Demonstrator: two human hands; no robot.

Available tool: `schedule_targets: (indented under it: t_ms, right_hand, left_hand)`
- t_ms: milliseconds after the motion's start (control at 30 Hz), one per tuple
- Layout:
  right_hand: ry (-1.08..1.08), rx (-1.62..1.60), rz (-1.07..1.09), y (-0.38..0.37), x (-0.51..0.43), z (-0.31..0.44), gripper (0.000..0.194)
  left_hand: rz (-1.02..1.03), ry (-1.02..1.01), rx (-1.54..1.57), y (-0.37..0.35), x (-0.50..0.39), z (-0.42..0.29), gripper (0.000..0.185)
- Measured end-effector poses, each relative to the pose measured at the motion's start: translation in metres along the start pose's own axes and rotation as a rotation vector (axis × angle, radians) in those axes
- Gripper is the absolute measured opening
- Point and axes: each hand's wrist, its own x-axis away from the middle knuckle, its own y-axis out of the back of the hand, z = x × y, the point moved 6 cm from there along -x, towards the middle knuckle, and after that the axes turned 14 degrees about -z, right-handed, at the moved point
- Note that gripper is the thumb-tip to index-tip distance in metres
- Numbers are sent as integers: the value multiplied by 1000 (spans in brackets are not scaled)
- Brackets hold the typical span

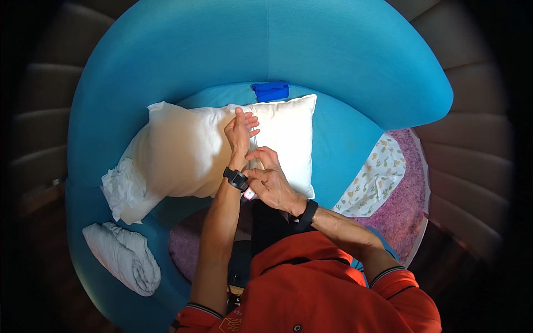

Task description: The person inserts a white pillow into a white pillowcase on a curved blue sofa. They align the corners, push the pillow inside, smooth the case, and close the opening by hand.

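Note:
My left hand (242,128) is raised above white pillows, its palm turned to the right and its fingers apart, with nothing in it. A black wristwatch (237,179) is strapped on that wrist. My right hand (271,183) reaches across to the left wrist, its fingertips at the watch and the skin beside it. Whether they pinch the strap is hard to see. Below those fingers shows a small pink-edged white tag (249,193). A plump white pillow (287,141) lies under and right of my hands. Another white pillow (179,145), partly shaded, lies to the left.
Crumpled white fabric (123,189) lies at the left pillow's end. A folded white cloth (123,258) rests on the curved blue sofa (266,45) at lower left. Behind the pillows sits a folded blue cloth (270,91). Cactus-print fabric (374,179) lies over a purple rug (399,224).

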Motion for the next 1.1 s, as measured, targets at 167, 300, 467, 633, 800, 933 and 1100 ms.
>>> schedule_targets:
  t_ms: [167, 300, 467, 633, 800, 933, 1100]
  right_hand:
    - [152, 85, -64, 9, -7, 10, 30]
    - [47, 28, -215, 18, -11, -1, 30]
    - [-578, -417, -175, 5, 11, -70, 32]
    - [-1061, -734, 19, -33, 55, -92, 34]
    - [-1071, -857, -63, -41, 59, -87, 34]
    - [-929, -740, 49, -52, 64, -105, 36]
    - [-939, -759, 143, -45, 66, -85, 35]
  left_hand:
    - [13, 97, 61, 0, 10, -7, 69]
    - [47, 191, 186, -1, 18, -10, 69]
    - [123, 272, 425, -3, 16, -16, 63]
    - [122, 273, 440, 0, 15, -13, 59]
    - [79, 295, 488, 5, 15, -13, 56]
    - [55, 305, 496, 4, 19, -16, 52]
    - [4, 275, 525, 10, 8, -11, 47]
